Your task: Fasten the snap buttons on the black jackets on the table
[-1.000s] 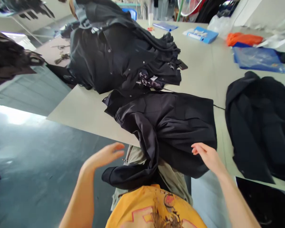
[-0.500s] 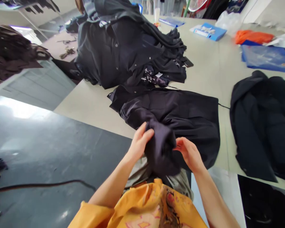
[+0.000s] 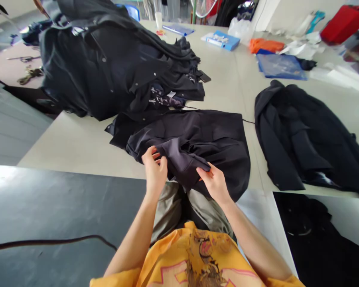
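We pinch the sleeve (image 3: 179, 157) at its right end with the right hand (image 3: 214, 180), its length slanting from beside the left hand (image 3: 156, 168), whose grip we cannot tell, across the dark jacket (image 3: 227, 129) on the bench (image 3: 74, 147).

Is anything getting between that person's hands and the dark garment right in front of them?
Nothing visible does. The right hand holds the sleeve of the dark garment, and the left hand is at that same sleeve. The garment pile lies beyond, not between.
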Action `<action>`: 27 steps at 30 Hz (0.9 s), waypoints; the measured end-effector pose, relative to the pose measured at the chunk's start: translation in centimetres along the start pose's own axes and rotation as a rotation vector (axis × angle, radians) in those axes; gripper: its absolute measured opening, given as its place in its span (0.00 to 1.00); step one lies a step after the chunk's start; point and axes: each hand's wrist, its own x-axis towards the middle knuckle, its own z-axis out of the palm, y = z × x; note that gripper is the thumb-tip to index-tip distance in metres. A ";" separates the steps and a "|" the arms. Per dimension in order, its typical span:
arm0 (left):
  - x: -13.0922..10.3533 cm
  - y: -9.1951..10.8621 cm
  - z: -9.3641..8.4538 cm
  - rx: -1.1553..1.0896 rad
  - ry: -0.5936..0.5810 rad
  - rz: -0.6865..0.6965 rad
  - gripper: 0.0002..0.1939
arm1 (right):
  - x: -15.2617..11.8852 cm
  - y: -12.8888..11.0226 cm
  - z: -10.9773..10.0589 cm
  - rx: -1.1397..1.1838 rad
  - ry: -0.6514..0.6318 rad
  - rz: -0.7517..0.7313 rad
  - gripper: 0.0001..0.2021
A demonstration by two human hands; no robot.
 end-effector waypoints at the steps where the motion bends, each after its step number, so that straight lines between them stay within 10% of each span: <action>1: -0.8 0.5 -0.7 0.054 0.017 0.127 0.20 | 0.0 -0.2 0.0 -0.074 0.030 -0.048 0.16; 4: -3.6 2.3 -2.0 0.171 -0.273 0.462 0.24 | -0.2 -0.7 0.3 -0.169 0.058 -0.156 0.14; 7: -5.3 3.2 -1.4 0.272 -0.562 0.504 0.31 | -0.6 -1.1 0.7 -0.151 0.003 -0.277 0.12; 13: -5.1 2.6 0.4 0.064 -0.348 0.277 0.23 | -1.1 -1.0 1.4 -0.226 -0.020 -0.446 0.21; 27: -3.7 3.1 -0.8 0.109 -0.400 0.318 0.07 | -0.6 -2.9 1.4 -0.125 0.030 -0.384 0.11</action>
